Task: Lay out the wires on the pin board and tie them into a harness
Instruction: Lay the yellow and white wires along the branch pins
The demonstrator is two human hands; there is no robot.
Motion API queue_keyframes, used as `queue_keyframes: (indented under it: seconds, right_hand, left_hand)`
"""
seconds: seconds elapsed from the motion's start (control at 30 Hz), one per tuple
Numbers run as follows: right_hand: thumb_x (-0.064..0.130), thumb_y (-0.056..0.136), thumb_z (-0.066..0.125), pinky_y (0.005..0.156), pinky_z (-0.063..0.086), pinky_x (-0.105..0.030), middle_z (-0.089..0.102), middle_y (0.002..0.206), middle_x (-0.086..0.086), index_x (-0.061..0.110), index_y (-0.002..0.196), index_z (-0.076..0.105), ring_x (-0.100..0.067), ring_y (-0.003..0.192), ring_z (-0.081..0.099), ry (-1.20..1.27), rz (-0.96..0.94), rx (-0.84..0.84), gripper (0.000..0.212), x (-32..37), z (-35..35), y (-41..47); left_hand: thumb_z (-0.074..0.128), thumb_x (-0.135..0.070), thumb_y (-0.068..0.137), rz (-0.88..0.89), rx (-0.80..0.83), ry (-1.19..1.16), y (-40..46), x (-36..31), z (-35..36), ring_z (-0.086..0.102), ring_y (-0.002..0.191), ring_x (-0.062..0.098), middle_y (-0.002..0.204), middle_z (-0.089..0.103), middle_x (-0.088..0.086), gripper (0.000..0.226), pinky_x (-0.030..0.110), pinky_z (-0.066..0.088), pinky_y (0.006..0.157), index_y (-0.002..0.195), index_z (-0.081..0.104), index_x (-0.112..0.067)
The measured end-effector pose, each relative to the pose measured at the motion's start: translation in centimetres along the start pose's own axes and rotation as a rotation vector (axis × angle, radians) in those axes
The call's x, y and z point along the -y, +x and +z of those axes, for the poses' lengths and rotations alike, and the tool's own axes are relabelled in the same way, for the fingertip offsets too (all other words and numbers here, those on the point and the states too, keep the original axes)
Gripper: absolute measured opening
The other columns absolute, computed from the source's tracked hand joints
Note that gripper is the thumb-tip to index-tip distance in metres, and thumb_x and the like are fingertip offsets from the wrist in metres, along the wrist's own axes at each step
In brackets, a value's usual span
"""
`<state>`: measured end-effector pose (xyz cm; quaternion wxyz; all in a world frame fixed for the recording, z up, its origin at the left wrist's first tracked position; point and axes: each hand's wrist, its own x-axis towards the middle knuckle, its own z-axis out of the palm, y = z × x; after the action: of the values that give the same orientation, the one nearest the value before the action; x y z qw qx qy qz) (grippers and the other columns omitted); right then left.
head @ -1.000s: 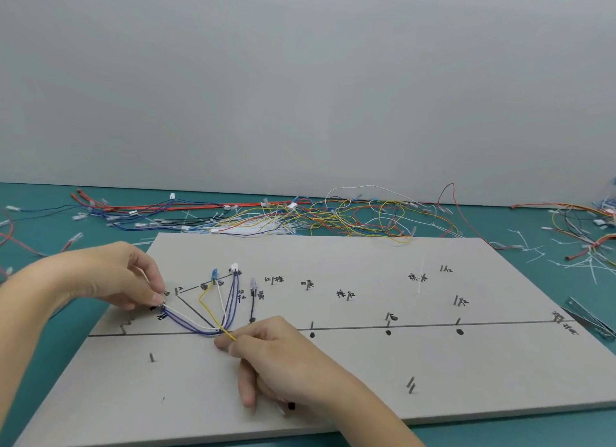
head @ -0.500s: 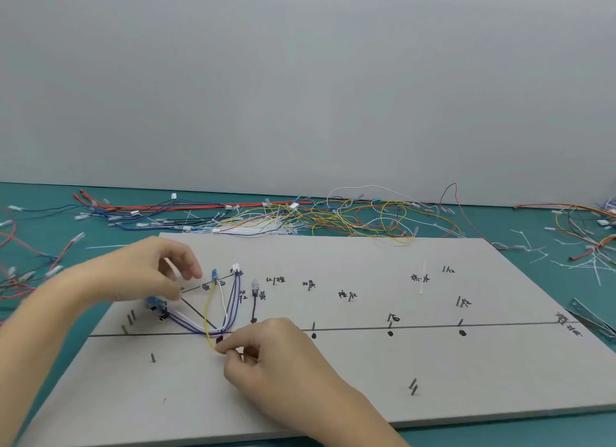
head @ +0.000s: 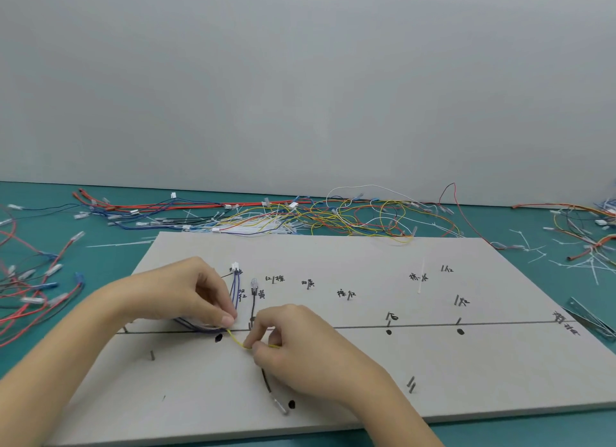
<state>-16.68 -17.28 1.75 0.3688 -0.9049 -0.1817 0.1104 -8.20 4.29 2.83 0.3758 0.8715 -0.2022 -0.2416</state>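
A pale grey pin board [head: 383, 363] with metal pins, a drawn line and handwritten labels lies on the teal table. A small bundle of blue, white and black wires [head: 235, 290] runs from a white connector [head: 235, 266] down to the drawn line. My left hand [head: 186, 296] pinches this bundle where it meets the line. My right hand [head: 300, 343] pinches a yellow wire [head: 237, 340] that stretches from the bundle to its fingertips. A black wire [head: 266, 381] with a clear end trails from under my right hand.
Loose red, blue, yellow and white wires [head: 300, 213] lie heaped behind the board, with more wires [head: 30, 293] on the left. Cut cable ties [head: 586, 263] are scattered at the right. A metal tool [head: 590, 316] lies at the board's right edge. One white cable tie [head: 422, 278] rests on the board.
My left hand has moved right and down from the board's left pins onto the bundle at the line. My right hand has drawn the yellow wire out to the right.
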Motion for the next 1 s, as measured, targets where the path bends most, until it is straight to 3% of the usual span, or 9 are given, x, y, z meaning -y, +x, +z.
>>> queue_keyframes:
  seconds: [0.17, 0.33, 0.5, 0.67, 0.83, 1.0]
  right_hand:
    - [0.025, 0.09, 0.049, 0.06, 0.04, -0.027, 0.053, 0.068, 0.011, 0.027, 0.09, 0.064, -0.006, 0.06, 0.049, 0.02, 0.082, 0.015, 0.015, -1.1, -1.7, 0.1]
    - [0.018, 0.091, 0.051, 0.054, 0.038, -0.025, 0.05, 0.057, 0.01, 0.022, 0.088, 0.067, -0.007, 0.051, 0.047, 0.086, 0.117, -0.001, 0.017, -1.6, -2.7, 0.1]
    - [0.019, 0.092, 0.052, 0.049, 0.035, -0.02, 0.052, 0.049, 0.009, 0.021, 0.088, 0.066, -0.006, 0.049, 0.047, 0.197, 0.056, -0.014, 0.015, -1.3, -2.6, 0.0]
    - [0.022, 0.092, 0.056, 0.048, 0.034, -0.021, 0.051, 0.047, 0.008, 0.019, 0.087, 0.064, -0.013, 0.052, 0.047, 0.243, 0.006, 0.051, 0.01, -0.9, -2.1, -0.2]
    - [0.023, 0.092, 0.057, 0.05, 0.037, -0.022, 0.052, 0.048, 0.01, 0.023, 0.084, 0.062, -0.011, 0.05, 0.047, 0.179, 0.048, 0.081, 0.009, -1.0, -1.7, -0.2]
    - [0.024, 0.09, 0.057, 0.05, 0.04, -0.022, 0.055, 0.052, 0.009, 0.021, 0.084, 0.064, -0.006, 0.047, 0.049, 0.095, 0.114, -0.033, 0.01, -1.7, -2.4, -0.1]
  left_hand:
    - [0.086, -0.046, 0.059, 0.04, -0.062, 0.126, 0.3, 0.0, 0.3, 0.056, 0.06, 0.008, 0.079, 0.068, 0.004, 0.024, 0.025, 0.046, 0.062, 0.075, 0.079, -0.029]
    - [0.084, -0.039, 0.068, 0.03, -0.024, 0.119, 0.3, -0.1, 0.5, 0.057, 0.06, 0.009, 0.079, 0.071, 0.008, 0.014, 0.024, 0.047, 0.061, 0.075, 0.078, -0.028]
    - [0.08, -0.063, 0.056, 0.041, -0.049, 0.103, -0.5, 0.0, -0.7, 0.057, 0.072, 0.025, 0.086, 0.069, 0.012, 0.041, 0.044, 0.049, 0.072, 0.08, 0.077, -0.029]
    - [0.077, -0.076, 0.051, -0.03, -0.043, 0.074, -0.9, 0.6, -1.5, 0.052, 0.067, 0.012, 0.079, 0.069, 0.011, 0.058, 0.032, 0.038, 0.067, 0.078, 0.077, -0.025]
    - [0.085, -0.045, 0.064, -0.079, 0.048, 0.078, -0.9, 0.4, -1.1, 0.062, 0.066, 0.003, 0.078, 0.075, -0.003, 0.025, 0.014, 0.046, 0.064, 0.075, 0.078, -0.024]
    - [0.089, -0.024, 0.068, -0.053, 0.013, 0.041, -0.7, 0.1, -0.8, 0.061, 0.062, 0.006, 0.075, 0.073, -0.001, 0.016, 0.015, 0.046, 0.06, 0.078, 0.076, -0.023]
